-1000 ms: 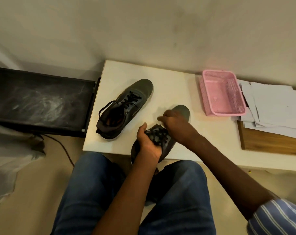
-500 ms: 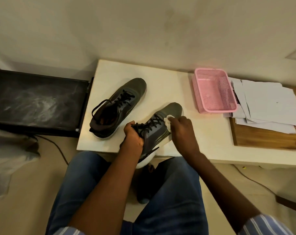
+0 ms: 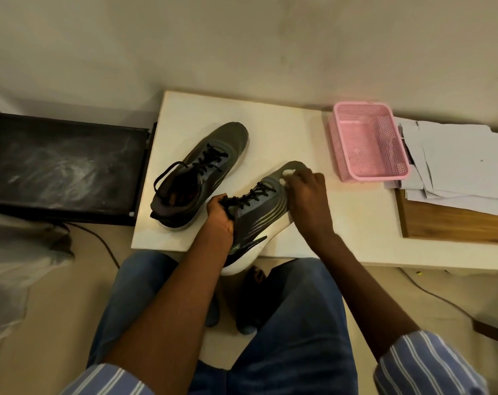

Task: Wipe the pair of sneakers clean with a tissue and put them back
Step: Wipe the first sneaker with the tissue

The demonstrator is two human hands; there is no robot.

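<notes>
Two sneakers are in play, and the white table (image 3: 270,121) anchors everything: on the floor at its left edge sits the dusty black panel (image 3: 62,163), and at its right end the papers (image 3: 456,161) spill over a wooden board (image 3: 453,223). The pink basket (image 3: 367,141) stands on the table's far right part, just beside those papers. The first sneaker (image 3: 202,172) rests flat on the table's left half, untouched. The second sneaker (image 3: 259,218) is tipped on its side at the table's near edge, heel hanging off over the person's lap. A second ago it lay lower, largely covered by both hands; now it is rolled outward, side panel and white sole showing. The left hand (image 3: 220,216) grips it at the collar by the laces, fingers curled round. The right hand (image 3: 307,195) has slid up to the toe, fingers pinching the white tissue (image 3: 286,176) against the upper. Wiping looks well under way on this shoe; the other probably awaits its turn.
</notes>
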